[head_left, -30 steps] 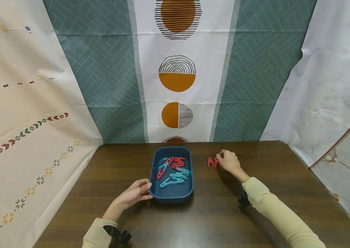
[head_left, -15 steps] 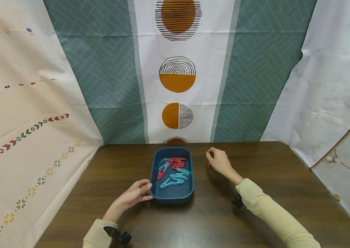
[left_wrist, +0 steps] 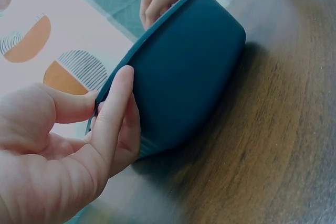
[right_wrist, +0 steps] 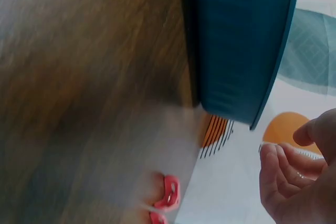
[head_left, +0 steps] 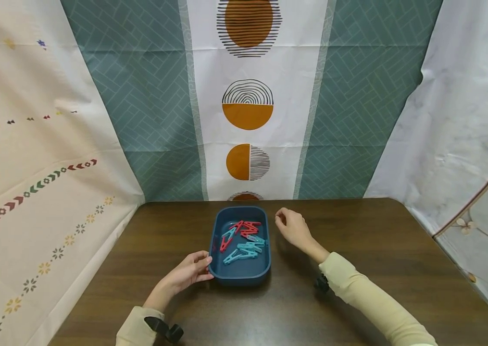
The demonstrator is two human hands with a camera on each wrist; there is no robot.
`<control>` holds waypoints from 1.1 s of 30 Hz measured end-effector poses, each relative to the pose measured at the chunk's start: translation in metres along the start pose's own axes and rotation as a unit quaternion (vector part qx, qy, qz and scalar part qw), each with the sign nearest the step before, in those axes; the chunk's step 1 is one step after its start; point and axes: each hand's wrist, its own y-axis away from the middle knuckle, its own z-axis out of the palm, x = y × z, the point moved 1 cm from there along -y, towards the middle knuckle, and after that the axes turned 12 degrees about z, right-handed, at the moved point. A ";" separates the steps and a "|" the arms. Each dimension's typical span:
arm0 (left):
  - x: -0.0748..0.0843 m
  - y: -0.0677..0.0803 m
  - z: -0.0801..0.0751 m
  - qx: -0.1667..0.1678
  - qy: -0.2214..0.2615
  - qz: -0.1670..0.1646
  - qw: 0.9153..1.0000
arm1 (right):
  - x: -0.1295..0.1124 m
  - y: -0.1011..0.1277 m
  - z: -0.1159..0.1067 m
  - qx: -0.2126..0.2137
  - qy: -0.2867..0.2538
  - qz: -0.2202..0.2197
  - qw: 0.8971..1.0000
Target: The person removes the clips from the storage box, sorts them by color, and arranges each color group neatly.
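left hand point(head_left: 188, 272): fingers grasping blue tray point(head_left: 239, 277) wall | right hand point(head_left: 292, 228): fingers curled, seemingly holding nothing

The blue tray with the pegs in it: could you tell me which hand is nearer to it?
Left. The left hand holds the blue tray at its near left corner; the right hand hovers apart, off its far right side.

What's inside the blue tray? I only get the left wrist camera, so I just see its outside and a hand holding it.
Observer: The head view shows red and teal clothespins lying in the blue tray.
Operator: Whose fingers peek over the far rim?
Observer: The right hand, beside the tray's far right corner, fingers curled.
Operator: Any pegs outside the tray?
Observer: Yes, the right wrist view shows loose red pegs outside it, near that hand.
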 end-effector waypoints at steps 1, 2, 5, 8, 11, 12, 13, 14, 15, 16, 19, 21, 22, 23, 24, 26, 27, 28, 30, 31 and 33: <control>0.000 0.000 0.000 0.001 0.000 -0.001 1.000 | -0.002 0.000 0.002 0.001 0.001 -0.008 1.000; 0.000 0.000 0.000 0.003 0.000 -0.002 1.000 | -0.003 0.001 0.004 0.002 0.001 -0.017 1.000; 0.002 -0.001 0.000 0.006 0.000 -0.006 1.000 | -0.008 0.003 0.009 -0.001 0.005 -0.036 0.999; 0.003 -0.001 0.000 0.009 0.000 -0.011 1.000 | -0.014 0.005 0.014 -0.007 0.010 -0.045 0.999; 0.002 -0.001 -0.001 0.013 0.003 -0.012 1.000 | -0.019 0.005 0.018 -0.005 0.020 -0.054 0.998; 0.002 -0.001 -0.001 0.014 0.004 -0.013 1.000 | -0.021 0.005 0.019 -0.004 0.024 -0.056 0.998; 0.001 -0.002 -0.001 0.015 0.006 -0.013 1.000 | -0.022 0.005 0.020 -0.006 0.026 -0.058 0.998; 0.000 -0.002 -0.002 0.016 0.008 -0.013 1.000 | -0.024 0.004 0.021 -0.009 0.028 -0.060 0.998; -0.001 -0.002 -0.002 0.017 0.010 -0.014 1.000 | -0.025 0.004 0.022 -0.013 0.031 -0.061 0.998; -0.002 -0.002 -0.002 0.017 0.011 -0.015 1.000 | -0.026 0.004 0.023 -0.017 0.032 -0.063 0.997; -0.003 -0.002 -0.003 0.015 0.013 -0.016 1.000 | -0.029 0.003 0.027 -0.034 0.044 -0.070 0.996; -0.002 -0.002 -0.004 0.013 0.012 -0.016 1.000 | -0.032 0.001 0.030 -0.045 0.055 -0.080 0.994; -0.002 -0.002 -0.004 0.012 0.012 -0.016 1.000 | -0.033 0.001 0.031 -0.050 0.062 -0.087 0.993; -0.002 -0.002 -0.004 0.012 0.012 -0.015 1.000 | -0.035 0.000 0.032 -0.058 0.069 -0.093 0.992; -0.002 -0.002 -0.004 0.012 0.012 -0.014 1.000 | -0.037 0.000 0.033 -0.066 0.075 -0.100 0.990; -0.002 -0.001 -0.003 0.013 0.014 -0.014 1.000 | -0.040 -0.001 0.035 -0.079 0.102 -0.113 0.985; -0.002 -0.001 -0.003 0.013 0.015 -0.014 1.000 | -0.042 -0.001 0.037 -0.086 0.117 -0.118 0.982; -0.002 -0.001 -0.003 0.013 0.016 -0.014 1.000 | -0.043 -0.002 0.038 -0.092 0.132 -0.121 0.979; -0.002 -0.001 -0.002 0.012 0.018 -0.013 1.000 | -0.045 -0.002 0.041 -0.106 0.160 -0.126 0.973; -0.002 -0.001 -0.002 0.012 0.018 -0.013 1.000 | -0.046 -0.003 0.043 -0.112 0.175 -0.126 0.970; -0.002 -0.001 -0.001 0.011 0.018 -0.013 1.000 | -0.048 -0.004 0.045 -0.125 0.187 -0.126 0.966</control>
